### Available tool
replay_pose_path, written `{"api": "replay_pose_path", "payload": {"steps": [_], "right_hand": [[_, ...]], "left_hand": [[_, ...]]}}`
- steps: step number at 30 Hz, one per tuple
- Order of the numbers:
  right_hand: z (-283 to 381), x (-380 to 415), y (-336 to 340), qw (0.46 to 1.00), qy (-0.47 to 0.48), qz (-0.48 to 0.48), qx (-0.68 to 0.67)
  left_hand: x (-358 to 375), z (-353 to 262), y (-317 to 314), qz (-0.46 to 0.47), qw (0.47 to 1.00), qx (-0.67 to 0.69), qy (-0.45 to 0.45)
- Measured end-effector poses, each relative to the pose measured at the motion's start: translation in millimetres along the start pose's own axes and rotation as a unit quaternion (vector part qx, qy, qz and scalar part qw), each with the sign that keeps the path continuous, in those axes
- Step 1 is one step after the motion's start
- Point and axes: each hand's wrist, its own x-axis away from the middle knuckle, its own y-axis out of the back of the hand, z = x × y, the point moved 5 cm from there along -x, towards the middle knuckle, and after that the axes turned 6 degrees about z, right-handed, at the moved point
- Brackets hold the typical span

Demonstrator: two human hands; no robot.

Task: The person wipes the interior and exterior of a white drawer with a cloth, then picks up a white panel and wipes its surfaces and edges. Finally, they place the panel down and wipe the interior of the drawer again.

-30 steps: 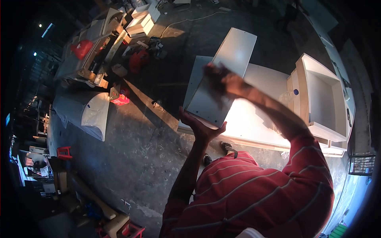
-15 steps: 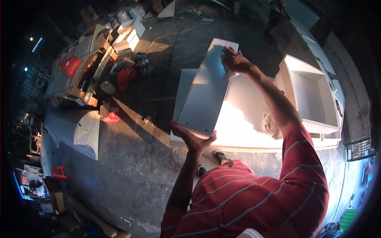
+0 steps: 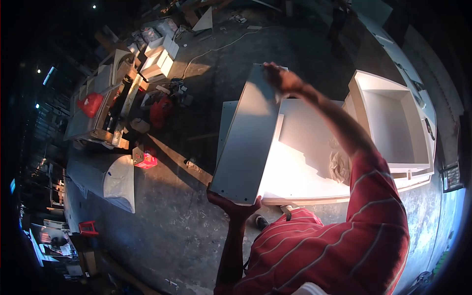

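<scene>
A long white box-like panel piece (image 3: 246,142) is held up at a tilt over a white work surface (image 3: 314,191). My left hand (image 3: 235,204) grips its near end from below, the thumb at the right corner and the fingers at the left. Near the far end, my right hand (image 3: 281,81) lies against the piece's upper face, with something pale partly showing beneath it. Small dark holes mark the near end of the panel. To the right, a white open box (image 3: 393,130) rests on the surface, and crumpled brown paper (image 3: 339,166) lies beside it.
At the left stands a wooden bench (image 3: 101,130) with a red bag (image 3: 90,104) on it. White drawer-like boxes (image 3: 157,64) stand behind. A wrapped white piece (image 3: 119,184), a red-and-pink box (image 3: 145,157) and a red stool (image 3: 88,228) are on the floor.
The long panel piece and my left hand have moved down and slightly left in view. My right hand has shifted a little left, still on the panel's far end. The camera view has turned slightly.
</scene>
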Motion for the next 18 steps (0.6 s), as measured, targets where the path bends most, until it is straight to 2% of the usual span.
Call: {"api": "replay_pose_path", "payload": {"steps": [1,2,4,5,6,7,9,10,13,14,15,16,17,18], "right_hand": [[-39.0,-13.6,23.1,0.891,-0.186,0.353,-0.215],[-66.1,-5.3,10.7,0.932,-0.204,0.204,-0.217],[-108.7,27.8,13.3,0.899,-0.338,0.199,-0.195],[-122.8,32.9,39.1,0.879,-0.409,0.160,-0.184],[-144.6,44.0,27.5,0.869,-0.468,0.042,-0.151],[-162.0,46.1,35.8,0.789,-0.570,-0.117,-0.198],[-176.8,71.4,39.0,0.676,-0.614,-0.251,-0.320],[-173.0,68.2,60.2,0.675,-0.616,-0.249,-0.319],[-141.4,51.2,103.4,0.642,-0.499,-0.380,-0.440],[-123.4,44.6,102.5,0.652,-0.421,-0.420,-0.471],[-93.6,37.6,126.0,0.705,-0.401,-0.382,-0.443],[-69.2,35.6,121.6,0.728,-0.392,-0.267,-0.495],[-52.6,29.5,123.7,0.860,-0.293,-0.209,-0.362],[-23.6,22.1,117.5,0.980,-0.086,-0.152,-0.098]], "left_hand": [[4.0,4.5,-1.7,0.003,0.999,-0.047,-0.020],[4.5,5.4,-3.3,0.005,0.995,-0.093,-0.042],[1.0,-2.2,-1.9,0.001,0.994,-0.097,-0.045],[-2.4,-3.8,-0.6,-0.007,0.994,-0.098,-0.045],[-4.4,-2.7,-0.6,-0.009,0.994,-0.098,-0.047],[-4.0,-3.2,-0.8,-0.013,0.994,-0.100,-0.052],[-3.0,-2.5,-1.9,-0.013,0.993,-0.101,-0.055],[-4.7,-4.3,-1.1,-0.008,0.993,-0.105,-0.051],[2.4,0.9,-2.0,-0.008,0.992,-0.118,-0.050],[4.5,2.8,-1.4,-0.020,0.990,-0.128,-0.054],[2.5,0.6,-0.3,-0.019,0.990,-0.128,-0.056],[-1.7,-3.0,0.6,-0.002,0.993,-0.114,-0.045],[-5.2,-7.7,2.3,0.015,0.994,-0.100,-0.034],[-6.6,-14.2,7.8,0.016,0.994,-0.101,-0.034]]}}
